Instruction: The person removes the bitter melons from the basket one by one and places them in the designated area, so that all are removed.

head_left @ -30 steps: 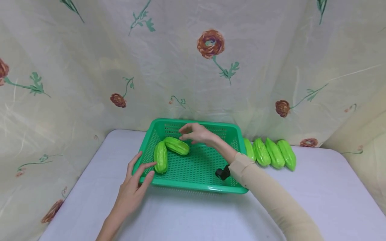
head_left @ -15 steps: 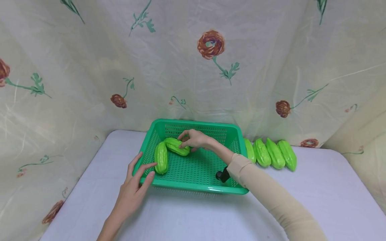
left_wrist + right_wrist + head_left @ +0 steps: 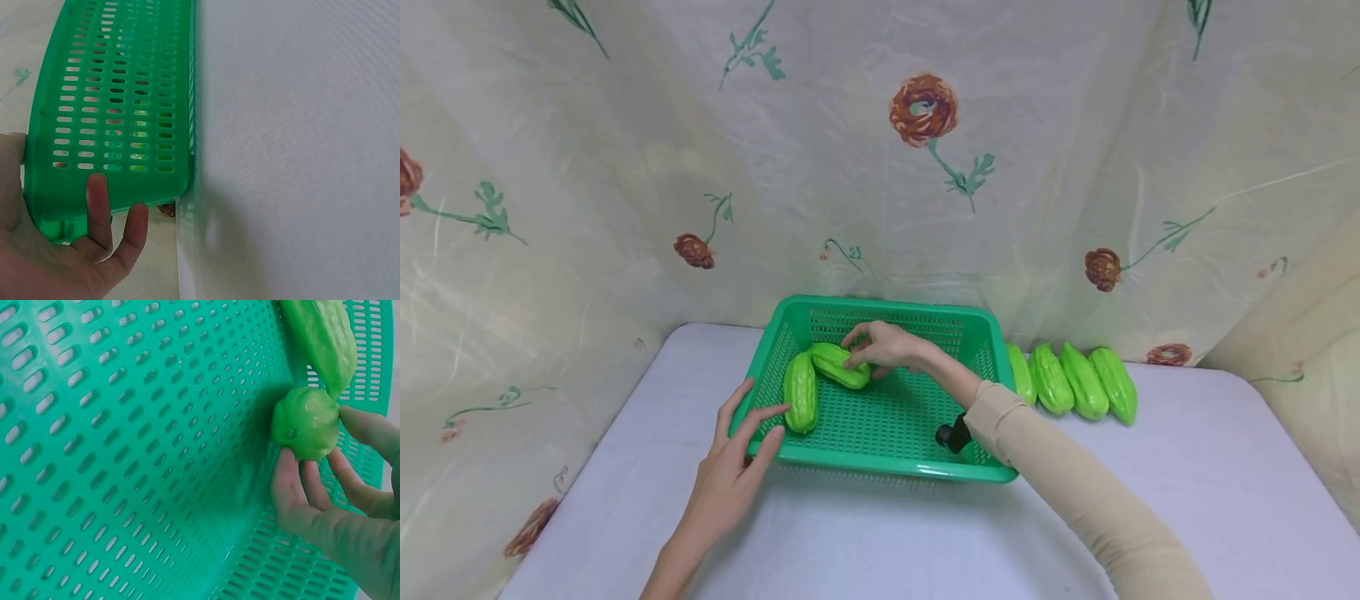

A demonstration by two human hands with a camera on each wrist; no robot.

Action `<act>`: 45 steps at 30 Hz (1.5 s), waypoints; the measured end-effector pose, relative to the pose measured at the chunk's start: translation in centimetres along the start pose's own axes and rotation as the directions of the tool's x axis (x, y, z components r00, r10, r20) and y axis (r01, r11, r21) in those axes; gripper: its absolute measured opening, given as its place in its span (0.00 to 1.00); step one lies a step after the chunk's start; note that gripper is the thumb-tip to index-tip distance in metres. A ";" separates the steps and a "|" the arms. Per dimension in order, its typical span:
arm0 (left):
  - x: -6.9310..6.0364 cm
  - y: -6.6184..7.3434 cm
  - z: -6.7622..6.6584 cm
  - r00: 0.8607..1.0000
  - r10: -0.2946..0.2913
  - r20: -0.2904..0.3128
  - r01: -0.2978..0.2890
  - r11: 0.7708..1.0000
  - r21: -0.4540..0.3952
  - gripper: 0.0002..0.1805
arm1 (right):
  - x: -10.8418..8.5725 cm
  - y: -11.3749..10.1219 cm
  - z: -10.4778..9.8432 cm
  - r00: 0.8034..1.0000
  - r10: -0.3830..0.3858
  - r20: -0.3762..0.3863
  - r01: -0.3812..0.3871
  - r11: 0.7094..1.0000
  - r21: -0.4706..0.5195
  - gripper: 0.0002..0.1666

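Head view: at lower left of the frame, the left hand [image 3: 730, 479] rests, fingers spread, on a corner of the green basket [image 3: 887, 467]. Near centre, the right hand [image 3: 891, 344] pinches a green gourd [image 3: 832, 364] inside it; a second gourd [image 3: 801, 398] lies just left. Four more gourds [image 3: 1084, 387] line the desk [image 3: 910, 550] at right.

Left wrist view: at lower left, two fingers lie against the basket's outer wall.

Right wrist view: at right, thumb and fingers surround the pinched gourd's end.
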State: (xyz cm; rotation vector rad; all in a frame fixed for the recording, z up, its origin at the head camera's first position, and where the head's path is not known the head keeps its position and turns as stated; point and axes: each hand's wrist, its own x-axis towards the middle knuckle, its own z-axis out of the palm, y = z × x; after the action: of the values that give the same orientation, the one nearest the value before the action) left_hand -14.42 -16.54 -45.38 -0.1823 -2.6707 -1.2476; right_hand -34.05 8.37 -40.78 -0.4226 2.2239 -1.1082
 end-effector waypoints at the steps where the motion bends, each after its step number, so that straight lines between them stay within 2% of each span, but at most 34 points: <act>1: 0.0 0.0 0.0 1.000 0.000 0.000 0.000 1.000 -0.001 0.19 | 0.0 0.0 0.0 1.000 0.004 0.003 -0.004 1.000 0.008 0.29; 14: -0.1 0.0 0.0 1.000 -0.010 0.005 0.010 1.000 -0.009 0.19 | -0.7 -0.8 -1.1 0.999 0.028 0.037 -0.031 0.995 0.095 0.32; 24: -0.1 -0.1 0.0 1.000 -0.003 0.001 0.003 1.000 -0.016 0.19 | -1.3 -1.0 -2.1 1.000 -0.004 0.028 -0.001 0.986 0.165 0.31; 30: -0.1 -0.1 0.0 1.000 0.000 0.000 0.000 1.000 -0.015 0.19 | -2.1 -1.5 -2.5 0.999 -0.051 0.011 0.048 0.978 0.203 0.31; 36: -0.1 -0.1 0.0 1.000 0.010 -0.008 -0.010 1.000 -0.012 0.19 | -3.7 -2.2 -3.4 0.994 -0.111 -0.023 0.113 0.968 0.225 0.31; 45: -0.1 -0.2 0.0 1.000 0.012 0.002 -0.012 1.000 -0.010 0.19 | -7.3 -2.9 -4.6 0.980 -0.188 -0.065 0.199 0.947 0.253 0.30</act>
State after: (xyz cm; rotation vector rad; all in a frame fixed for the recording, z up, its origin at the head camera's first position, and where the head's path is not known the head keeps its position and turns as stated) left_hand -14.37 -16.64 -45.53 -0.2006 -2.6619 -1.2587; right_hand -31.42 13.26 -33.54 -0.5180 2.0664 -1.5018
